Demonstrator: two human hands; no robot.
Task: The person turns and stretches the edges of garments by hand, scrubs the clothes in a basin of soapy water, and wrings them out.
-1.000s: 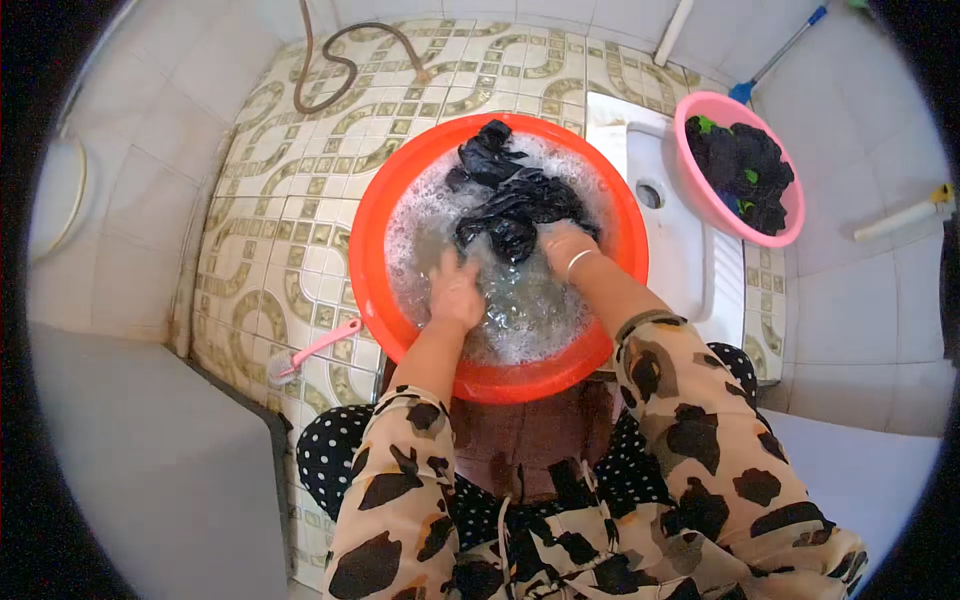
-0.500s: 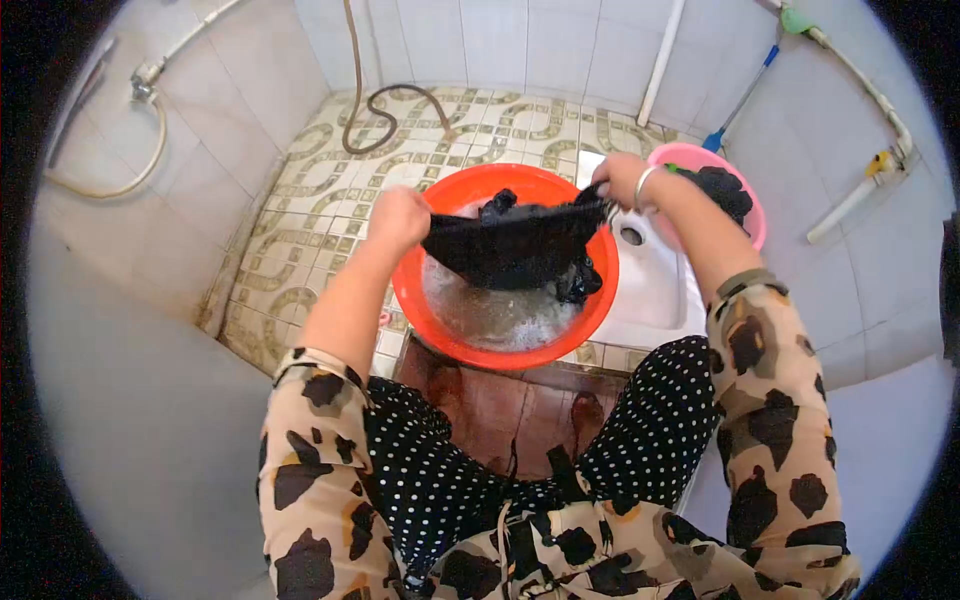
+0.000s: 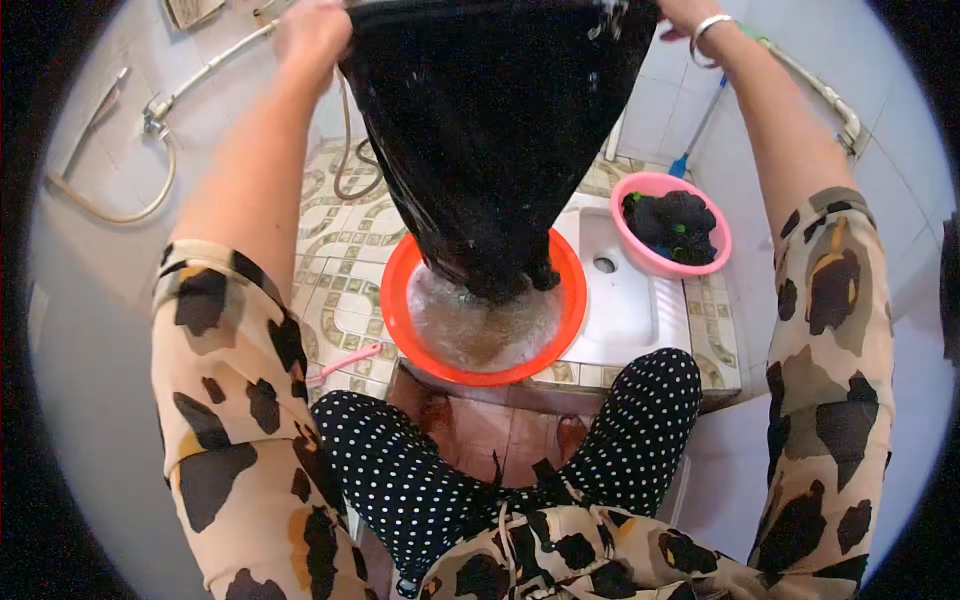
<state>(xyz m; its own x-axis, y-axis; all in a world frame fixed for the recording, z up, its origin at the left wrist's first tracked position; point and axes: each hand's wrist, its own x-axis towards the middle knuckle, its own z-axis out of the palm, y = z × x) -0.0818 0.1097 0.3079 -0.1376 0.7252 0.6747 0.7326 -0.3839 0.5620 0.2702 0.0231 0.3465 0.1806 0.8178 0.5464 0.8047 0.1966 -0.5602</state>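
A wet black garment (image 3: 490, 130) hangs spread wide between my hands at the top of the view. Its lower end is bunched over the red basin (image 3: 400, 345), which holds cloudy, sudsy water (image 3: 485, 330). My left hand (image 3: 315, 40) is closed round the garment's upper left corner. At the upper right corner, my right hand (image 3: 685, 15), partly cut off by the frame's top edge, grips the cloth. A silver bangle (image 3: 706, 40) circles my right wrist.
A pink basin (image 3: 722, 245) with dark clothes stands at the right, beside the white squat toilet (image 3: 630, 320). A pink brush (image 3: 345, 364) lies left of the red basin. A hose (image 3: 350, 180) rests on the tiles; a blue-handled tool (image 3: 700, 125) leans behind.
Both hands have come up out of the basin and moved apart, raising the black garment from the water and stretching it out. The view has tilted upward since the earliest frame.
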